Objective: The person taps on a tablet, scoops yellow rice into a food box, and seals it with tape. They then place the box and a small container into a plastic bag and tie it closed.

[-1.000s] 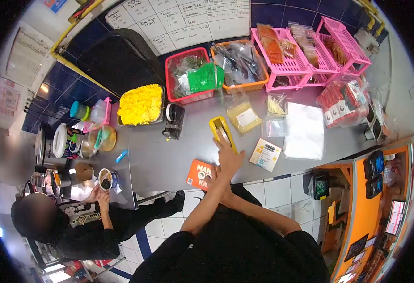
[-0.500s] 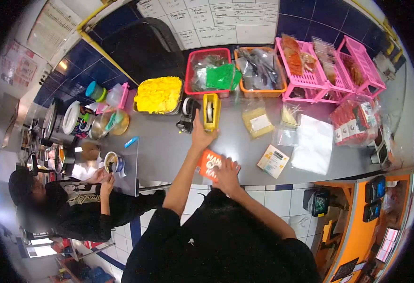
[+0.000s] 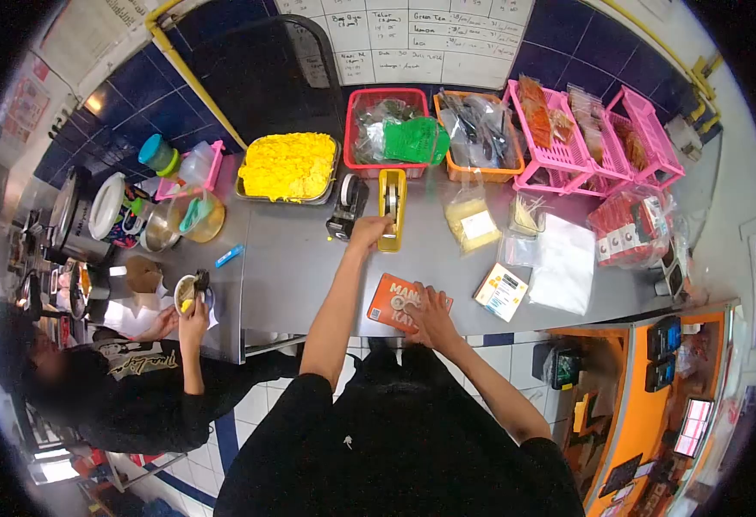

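My left hand [image 3: 369, 234] reaches to the yellow tape dispenser [image 3: 390, 185], its fingers curled over the near part by the tape roll. Whether a strip of tape is between the fingertips is too small to tell. Just left of it stands a black tape dispenser [image 3: 343, 217]. Near the counter's front edge, my right hand [image 3: 434, 320] grips the right side of an orange box [image 3: 391, 302] with pale lettering, which lies flat and slightly turned.
A tray of yellow food [image 3: 287, 168], a red basket [image 3: 349, 138], an orange basket [image 3: 481, 172] and pink racks [image 3: 559, 155] line the back. Nearby lie a cream box [image 3: 500, 293] and white sheets [image 3: 559, 267]. At left, another person holds a bowl [image 3: 184, 293].
My left hand has moved from between the two dispensers onto the yellow one, its fingers now curled in. The orange box has shifted slightly right under my right hand.
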`<action>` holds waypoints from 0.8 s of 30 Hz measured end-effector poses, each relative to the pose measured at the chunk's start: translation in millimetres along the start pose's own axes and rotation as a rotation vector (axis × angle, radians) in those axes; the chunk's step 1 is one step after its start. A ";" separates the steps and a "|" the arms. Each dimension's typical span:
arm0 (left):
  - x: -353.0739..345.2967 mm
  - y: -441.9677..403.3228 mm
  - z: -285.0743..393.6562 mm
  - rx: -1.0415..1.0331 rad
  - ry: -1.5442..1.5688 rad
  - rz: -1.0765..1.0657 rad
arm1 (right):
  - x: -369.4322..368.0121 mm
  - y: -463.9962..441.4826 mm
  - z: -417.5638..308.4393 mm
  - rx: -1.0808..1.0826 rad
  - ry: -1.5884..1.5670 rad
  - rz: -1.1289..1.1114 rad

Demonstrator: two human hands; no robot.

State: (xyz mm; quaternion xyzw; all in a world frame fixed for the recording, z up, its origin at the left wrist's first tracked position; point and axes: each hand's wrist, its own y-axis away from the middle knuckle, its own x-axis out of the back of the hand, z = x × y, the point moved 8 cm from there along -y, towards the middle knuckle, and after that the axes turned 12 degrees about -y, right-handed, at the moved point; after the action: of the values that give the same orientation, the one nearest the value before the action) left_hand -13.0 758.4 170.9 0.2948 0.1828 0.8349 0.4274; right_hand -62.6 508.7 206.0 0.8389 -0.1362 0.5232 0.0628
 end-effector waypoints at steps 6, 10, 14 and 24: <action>-6.3 -16.5 3.0 -0.102 0.018 0.052 | -0.1 0.7 2.1 -0.007 -0.061 -0.015; 13.3 31.8 39.9 -0.290 0.125 0.222 | 2.3 -6.0 5.0 -0.001 -0.054 0.004; 2.6 73.6 5.2 -0.253 -0.023 0.334 | -1.3 -1.4 4.4 0.016 -0.097 0.056; -10.9 67.0 -54.3 0.042 -0.224 0.516 | 1.1 -1.0 4.5 0.027 -0.140 0.138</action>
State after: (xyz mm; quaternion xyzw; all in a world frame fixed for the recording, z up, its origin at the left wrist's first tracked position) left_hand -83.8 708.4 163.3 0.4308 0.0706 0.8743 0.2120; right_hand -57.9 508.4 205.0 0.8629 -0.1904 0.4681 0.0055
